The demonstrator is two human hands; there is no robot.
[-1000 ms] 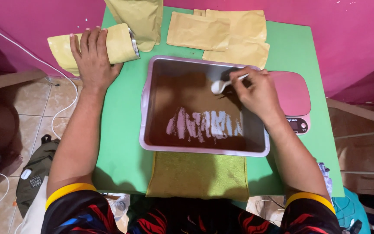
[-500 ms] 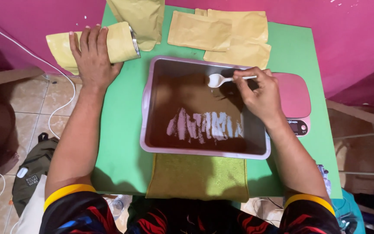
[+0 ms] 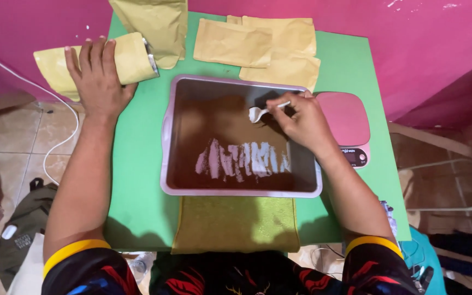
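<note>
A metal tray (image 3: 164, 143) of brown powder sits mid-table, with scraped pale streaks (image 3: 242, 160) near its front. Over the tray's far right part, my right hand (image 3: 302, 122) grips a white plastic spoon (image 3: 260, 112), its bowl pointing left just above the powder. At the table's far left, my left hand (image 3: 98, 78) rests palm down on a yellow-tan pouch (image 3: 122, 59) lying on its side, its open mouth facing right.
The table (image 3: 143, 180) is green. Several flat tan pouches (image 3: 263, 46) lie at the back, one more (image 3: 154, 24) upright at back left. A pink kitchen scale (image 3: 348, 123) sits right of the tray. An olive cloth (image 3: 236, 224) lies at the front edge. Pink walls surround.
My right hand has carried the spoon leftward and a bit nearer, lower over the powder. The left hand stays on the pouch.
</note>
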